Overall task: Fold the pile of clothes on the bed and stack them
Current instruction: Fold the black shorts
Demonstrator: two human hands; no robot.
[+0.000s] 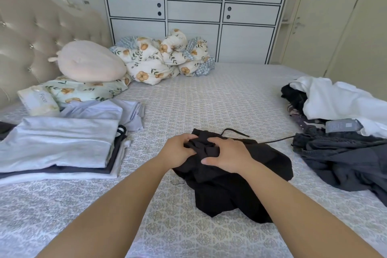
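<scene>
A crumpled black garment [234,186] with thin straps lies in the middle of the bed [201,98]. My left hand [178,148] grips a bunched fold at its top edge. My right hand [228,155] holds the same bunch from the right, thumb below and fingers curled into the cloth. On the left sits a stack of folded clothes [60,144], pale grey on top, dark and white layers beneath. At the right edge lies the unfolded pile [343,132]: a white garment over dark grey and black ones.
A pink cushion [90,60] and floral pillow sit by the tufted headboard [27,33]. A rolled floral quilt [165,56] lies at the far side. A tissue pack [38,100] lies behind the stack. White cabinets [194,6] stand beyond the bed.
</scene>
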